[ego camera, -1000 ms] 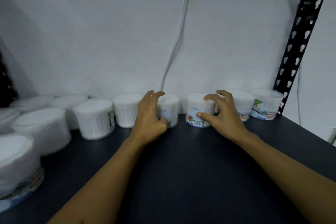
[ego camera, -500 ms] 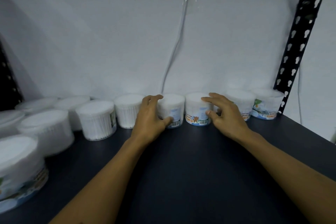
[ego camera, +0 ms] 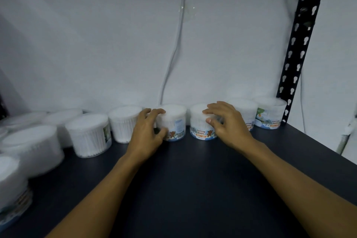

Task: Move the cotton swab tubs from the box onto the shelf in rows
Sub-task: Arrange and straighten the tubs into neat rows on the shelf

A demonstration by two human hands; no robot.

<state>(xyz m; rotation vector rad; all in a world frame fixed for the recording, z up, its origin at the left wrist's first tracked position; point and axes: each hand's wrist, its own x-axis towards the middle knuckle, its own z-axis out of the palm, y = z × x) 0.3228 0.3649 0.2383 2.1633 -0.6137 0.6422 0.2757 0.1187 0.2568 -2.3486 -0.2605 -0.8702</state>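
White wall (ego camera: 96, 44) stands behind a dark shelf (ego camera: 193, 179), and a black perforated post (ego camera: 301, 40) rises at the far right. Cotton swab tubs stand in a row along the wall. The left hand (ego camera: 146, 135) grips one tub (ego camera: 173, 123), fingers curled over its lid and thumb on its side. The right hand (ego camera: 228, 123) grips the next tub (ego camera: 201, 127) just to the right. More tubs (ego camera: 88, 135) stand at the left, nearer.
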